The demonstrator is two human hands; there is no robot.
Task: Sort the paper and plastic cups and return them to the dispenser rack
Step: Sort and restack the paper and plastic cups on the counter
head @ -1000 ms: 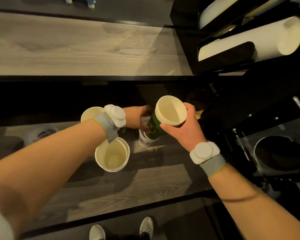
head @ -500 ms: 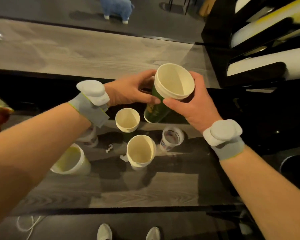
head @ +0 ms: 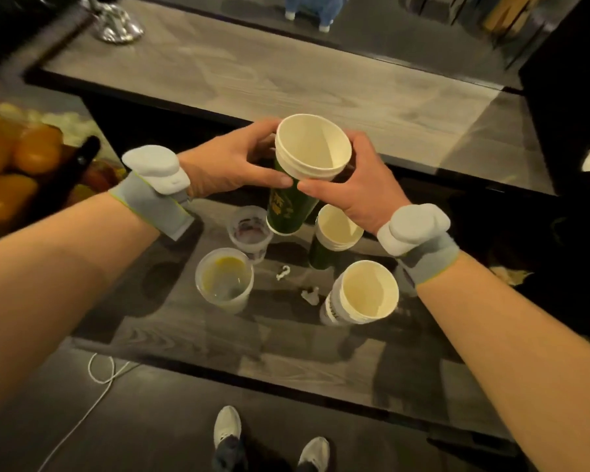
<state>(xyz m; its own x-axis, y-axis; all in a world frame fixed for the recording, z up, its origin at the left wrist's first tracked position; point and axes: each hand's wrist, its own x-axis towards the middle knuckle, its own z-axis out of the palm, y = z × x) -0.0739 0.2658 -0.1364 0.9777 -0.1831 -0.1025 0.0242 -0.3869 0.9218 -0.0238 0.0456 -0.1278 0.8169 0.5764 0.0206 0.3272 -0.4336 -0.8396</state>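
A stack of green paper cups with cream insides hangs tilted above the lower counter. My left hand grips its upper part from the left, and my right hand grips it from the right. Below stand another green paper cup stack, a white paper cup stack, a small clear plastic cup and a larger clear plastic cup with yellowish residue. The dispenser rack shows only as a dark mass at the right edge.
A bowl of oranges sits at the left. A raised wooden counter runs behind the cups, with a shiny metal base at its far left. Small white scraps lie among the cups. A white cable trails on the floor.
The view swung left, away from the dispenser rack. My left hand joined my right on the green cup stack, which was lifted off the counter and now sits higher.
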